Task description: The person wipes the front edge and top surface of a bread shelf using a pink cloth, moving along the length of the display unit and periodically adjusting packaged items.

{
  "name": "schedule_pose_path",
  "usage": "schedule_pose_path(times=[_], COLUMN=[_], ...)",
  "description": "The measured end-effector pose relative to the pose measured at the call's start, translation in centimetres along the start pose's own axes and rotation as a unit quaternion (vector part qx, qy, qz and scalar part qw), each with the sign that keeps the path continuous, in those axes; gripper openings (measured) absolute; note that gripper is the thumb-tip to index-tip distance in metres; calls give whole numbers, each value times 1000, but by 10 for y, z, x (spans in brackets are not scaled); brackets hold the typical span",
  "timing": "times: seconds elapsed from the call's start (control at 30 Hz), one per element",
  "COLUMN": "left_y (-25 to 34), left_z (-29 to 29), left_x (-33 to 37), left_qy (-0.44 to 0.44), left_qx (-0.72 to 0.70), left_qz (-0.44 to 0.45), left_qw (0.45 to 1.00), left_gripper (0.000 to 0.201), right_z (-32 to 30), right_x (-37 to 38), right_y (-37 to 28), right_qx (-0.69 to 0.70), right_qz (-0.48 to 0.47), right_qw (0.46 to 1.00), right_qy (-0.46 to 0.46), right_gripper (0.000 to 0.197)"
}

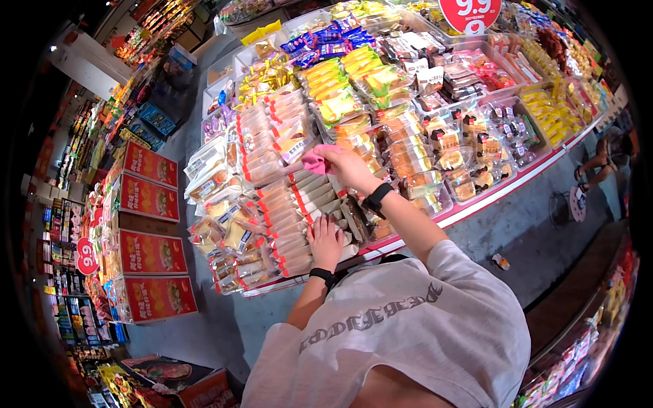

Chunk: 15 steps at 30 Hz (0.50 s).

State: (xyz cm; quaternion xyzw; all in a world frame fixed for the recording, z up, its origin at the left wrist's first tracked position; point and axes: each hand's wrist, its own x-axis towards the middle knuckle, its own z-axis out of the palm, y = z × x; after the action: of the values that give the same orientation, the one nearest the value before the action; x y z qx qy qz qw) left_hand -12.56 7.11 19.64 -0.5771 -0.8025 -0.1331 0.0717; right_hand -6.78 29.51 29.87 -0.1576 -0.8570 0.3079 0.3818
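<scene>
**A pink cloth [315,162] in the right grip [345,167], the left grip [326,240] laid on the packs**

The right grip is closed on the pink cloth, pinching it in a bunch over the middle of the counter [490,195]. Whether the cloth touches the wrapped rolls [262,132] just left of it is hard to make out. The left grip holds nothing that I can see — its fingers lie spread over the red-ended packs [281,228], nearer the body than the right grip.

As far as progress goes, the work looks to be midway, with the cloth in use and both hands among the goods. The red-ended packs beside the left grip lie in neat rows, and so do the green-and-yellow packs [333,88] beyond the right grip. Left of both grips, the clear-wrapped breads [235,234] sit less evenly, some tilted over others; if anything is left to straighten, it is probably there. Which packs the cloth has already gone over, 1 or many, cannot be told — no clear difference shows between them.
</scene>
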Motion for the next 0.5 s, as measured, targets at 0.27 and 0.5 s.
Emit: schedule_pose_path(times=[0.27, 0.5], left_y=[-1, -11], left_z=[-7, 1], left_x=[6, -7], left_qy=[-74, -63], left_qx=[-23, -69], left_qz=[-12, 1], left_qw=[997, 996], left_gripper=[59, 60], right_z=[62, 100], right_x=[29, 25], right_y=[21, 18], right_qx=[-230, -302], right_qz=[32, 48], right_qw=[972, 947], right_qy=[-42, -97], right_gripper=[35, 34])
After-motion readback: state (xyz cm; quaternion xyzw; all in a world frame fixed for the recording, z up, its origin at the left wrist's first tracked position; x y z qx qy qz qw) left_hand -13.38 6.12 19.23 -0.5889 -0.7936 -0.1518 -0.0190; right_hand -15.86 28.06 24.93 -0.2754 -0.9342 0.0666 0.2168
